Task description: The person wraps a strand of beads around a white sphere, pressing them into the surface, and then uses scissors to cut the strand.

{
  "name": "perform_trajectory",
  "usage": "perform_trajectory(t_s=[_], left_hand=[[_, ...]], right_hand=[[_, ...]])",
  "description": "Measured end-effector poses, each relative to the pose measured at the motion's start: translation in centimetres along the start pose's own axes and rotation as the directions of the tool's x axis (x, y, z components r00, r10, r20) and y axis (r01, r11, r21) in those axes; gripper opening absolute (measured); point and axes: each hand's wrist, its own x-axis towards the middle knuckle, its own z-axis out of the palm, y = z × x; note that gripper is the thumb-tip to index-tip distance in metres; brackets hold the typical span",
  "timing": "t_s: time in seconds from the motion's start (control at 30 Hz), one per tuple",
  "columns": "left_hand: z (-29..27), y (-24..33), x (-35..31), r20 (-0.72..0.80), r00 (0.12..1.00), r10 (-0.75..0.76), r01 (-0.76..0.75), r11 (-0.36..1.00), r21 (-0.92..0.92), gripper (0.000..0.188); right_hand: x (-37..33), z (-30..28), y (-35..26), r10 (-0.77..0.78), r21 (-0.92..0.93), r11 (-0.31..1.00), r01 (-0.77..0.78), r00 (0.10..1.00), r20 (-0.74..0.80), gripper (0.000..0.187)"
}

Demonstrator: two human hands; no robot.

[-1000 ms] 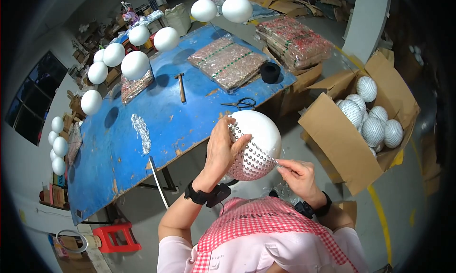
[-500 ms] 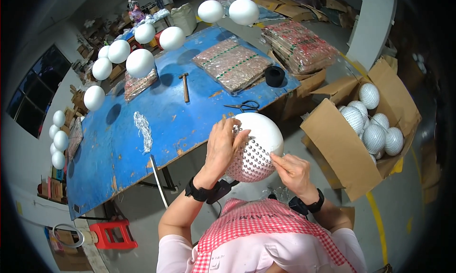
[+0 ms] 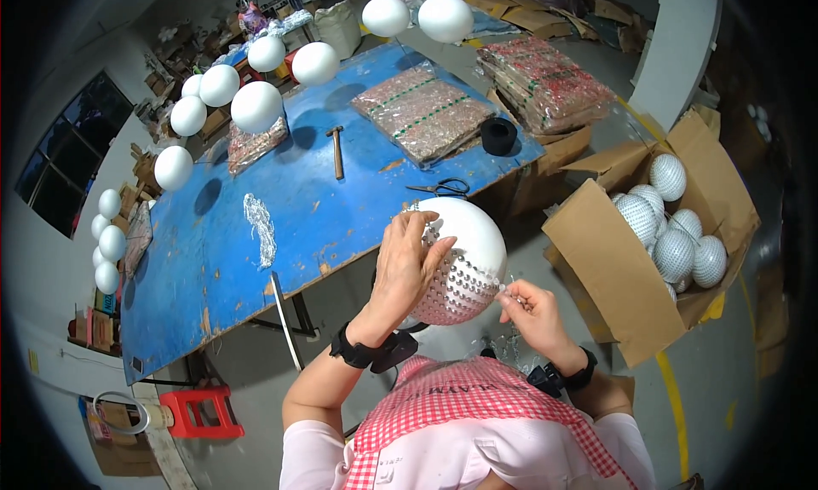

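A white ball (image 3: 479, 237) is in front of me, just off the table's near edge. Rows of silver beads (image 3: 456, 285) cover its lower left part, while the upper right is smooth and bare. My left hand (image 3: 400, 264) holds the ball from the left, fingers curved over its upper side and thumb across the beads. At the ball's right edge, the closed fingertips of my right hand (image 3: 537, 321) pinch a thin bead strand (image 3: 503, 289), which meets the ball there. Shiny strands hang below this hand, partly blurred.
The blue table (image 3: 315, 209) carries a hammer (image 3: 337, 153), scissors (image 3: 443, 187), black tape roll (image 3: 498, 136), silver strand bundle (image 3: 259, 230) and wrapped flat packs (image 3: 423, 113). White balls (image 3: 256, 106) stand above it. At right, a carton (image 3: 613, 268) holds bead-covered balls; a red stool (image 3: 203, 412) is lower left.
My right hand has moved slightly right and down from the ball's surface, with a bit of strand now showing between fingertips and ball. The left hand keeps its hold.
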Motion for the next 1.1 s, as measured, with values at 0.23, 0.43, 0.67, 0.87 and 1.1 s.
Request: perform_trajectory(t_s=[0.23, 0.43, 0.67, 0.87, 1.1], left_hand=[[1.0, 0.0, -0.2, -0.035, 0.999, 0.011, -0.009, 0.999, 0.037, 0.045], [1.4, 0.1, -0.3, -0.077, 0.996, 0.048, -0.039, 0.993, 0.109, 0.044], [1.6, -0.1, 0.0, -0.06, 0.997, 0.056, -0.05, 0.994, 0.101, 0.039], [1.8, -0.2, 0.2, -0.051, 0.999, 0.013, -0.007, 0.994, 0.111, 0.043], [2.2, 0.4, -0.1, -0.139, 0.988, 0.061, -0.029, 0.975, 0.219, 0.052]], right_hand=[[-1.0, -0.5, -2.5, -0.07, 0.13, 0.989, 0.064, 0.997, 0.041, 0.014], [-0.4, -0.2, -0.5, -0.222, -0.044, 0.974, 0.221, 0.975, -0.009, 0.013], [1.0, -1.1, 1.7, 0.008, 0.027, 1.0, -0.008, 1.0, 0.003, 0.013], [1.3, -1.9, 2.3, -0.064, -0.507, 0.858, 0.084, 0.996, 0.056, 0.015], [1.4, -2.6, 0.8, -0.003, 0.343, 0.938, -0.046, 0.99, 0.141, 0.012]])
